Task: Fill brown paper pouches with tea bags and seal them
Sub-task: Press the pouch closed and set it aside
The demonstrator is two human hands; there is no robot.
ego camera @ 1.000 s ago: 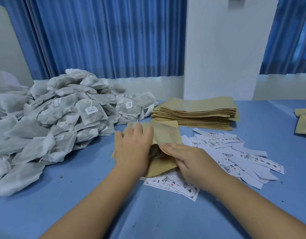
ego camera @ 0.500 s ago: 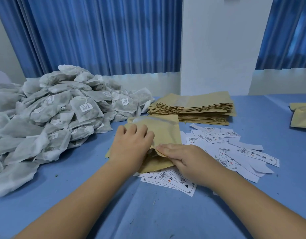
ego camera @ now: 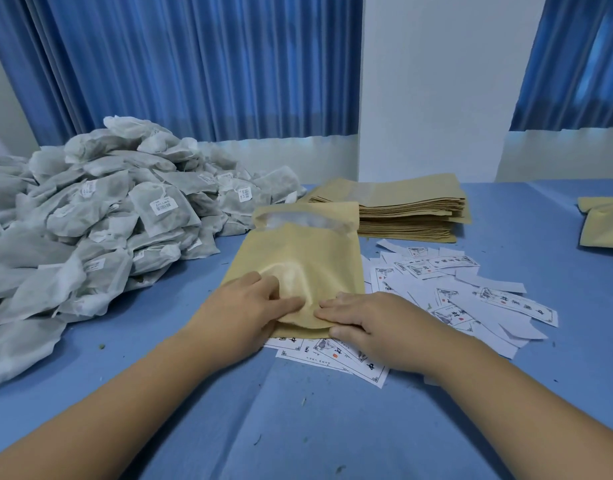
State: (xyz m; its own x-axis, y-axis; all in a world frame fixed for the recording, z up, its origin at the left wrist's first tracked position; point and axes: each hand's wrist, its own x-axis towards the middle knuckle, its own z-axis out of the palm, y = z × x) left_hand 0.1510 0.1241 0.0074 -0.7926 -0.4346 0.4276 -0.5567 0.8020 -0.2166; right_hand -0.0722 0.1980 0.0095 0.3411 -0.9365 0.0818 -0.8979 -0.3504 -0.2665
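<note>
A brown paper pouch [ego camera: 298, 251] lies flat on the blue table, its clear window strip at the far end and its near end bulging slightly between my hands. My left hand [ego camera: 242, 310] rests on the pouch's near left corner, fingers and thumb laid on top. My right hand [ego camera: 364, 320] is at the near right edge, with fingers on the top layer and the thumb at the pouch's lip, pinching it. A big heap of grey-white tea bags [ego camera: 101, 216] fills the left side. A stack of flat brown pouches [ego camera: 405, 209] sits behind.
Printed white paper labels [ego camera: 464, 292] lie scattered to the right and under the pouch's near end. Another brown pouch [ego camera: 602, 223] lies at the far right edge. Blue curtains and a white wall close off the back of the table.
The pouch has been laid flat and stretched away from me. My right hand came out of its mouth, and both hands slid to its near edge.
</note>
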